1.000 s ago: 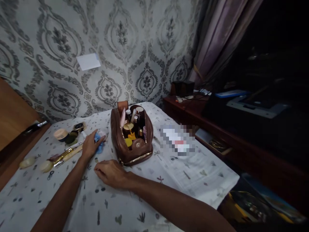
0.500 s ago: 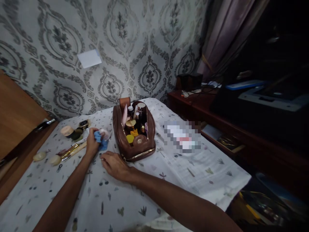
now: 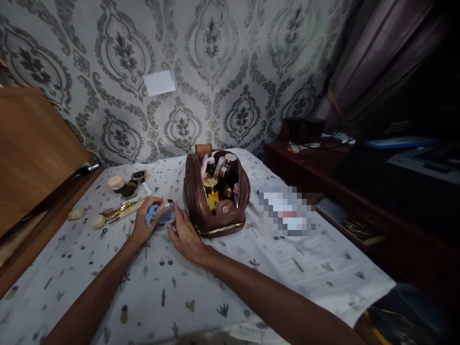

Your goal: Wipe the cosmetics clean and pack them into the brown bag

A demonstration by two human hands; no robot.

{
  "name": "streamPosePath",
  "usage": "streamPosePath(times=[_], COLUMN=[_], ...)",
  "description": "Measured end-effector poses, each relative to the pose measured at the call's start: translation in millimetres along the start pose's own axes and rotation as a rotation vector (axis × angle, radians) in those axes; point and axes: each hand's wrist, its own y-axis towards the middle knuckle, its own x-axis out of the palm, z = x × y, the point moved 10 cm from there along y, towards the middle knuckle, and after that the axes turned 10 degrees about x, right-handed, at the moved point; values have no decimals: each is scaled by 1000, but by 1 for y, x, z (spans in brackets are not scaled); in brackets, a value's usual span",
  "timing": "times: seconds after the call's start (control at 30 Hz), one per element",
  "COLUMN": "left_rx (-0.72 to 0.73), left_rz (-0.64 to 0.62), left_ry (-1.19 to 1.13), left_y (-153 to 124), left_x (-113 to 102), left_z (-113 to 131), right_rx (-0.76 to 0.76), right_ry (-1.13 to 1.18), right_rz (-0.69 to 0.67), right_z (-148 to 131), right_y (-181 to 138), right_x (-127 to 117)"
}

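Note:
My left hand (image 3: pixel 144 224) is closed around a crumpled blue cloth (image 3: pixel 151 214). Against its fingertips is a clear, round, flat container (image 3: pixel 167 213), which looks like a cosmetic case; its contents are too small to make out. From the other side my right hand (image 3: pixel 186 238) grips that container's edge with its fingers. Just right of my right hand stands a brown leather toiletry bag (image 3: pixel 196 213), unzipped. Inside it are several bottles, a gold-lidded jar (image 3: pixel 210 182) and something yellow (image 3: pixel 212 197).
Left of my hands lie makeup brushes (image 3: pixel 124 211), a white tube (image 3: pixel 145 188), a beige-lidded jar (image 3: pixel 117 184), a dark round compact (image 3: pixel 140 175) and pale rounded pieces (image 3: pixel 76 213). A blurred-out item (image 3: pixel 287 211) lies right of the bag. Wooden furniture (image 3: pixel 39 143) borders the left.
My right hand has moved forward from the tabletop to the clear round container, now between both hands. My left hand still has the blue cloth. The view has turned left.

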Motion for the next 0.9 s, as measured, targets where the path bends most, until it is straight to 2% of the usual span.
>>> streamPosePath(times=[0.23,0.57,0.73,0.9], left_rx=[-51,-23,17,53], left_rz=[-10,-39,-43,-129], left_ry=[-85,-173,-144,-78], left_y=[-3,-5,-10,-17], left_x=[-3,7,14,26], left_z=[2,-4,-8,-5], right_rx=[12,45,-27,-51], right_ry=[88,120,166,239], right_rz=[-33,-30,2,-20], right_z=[0,7,0,-4], right_y=[-2,-2,-2,-2], right_x=[-3,-4,-10,-10])
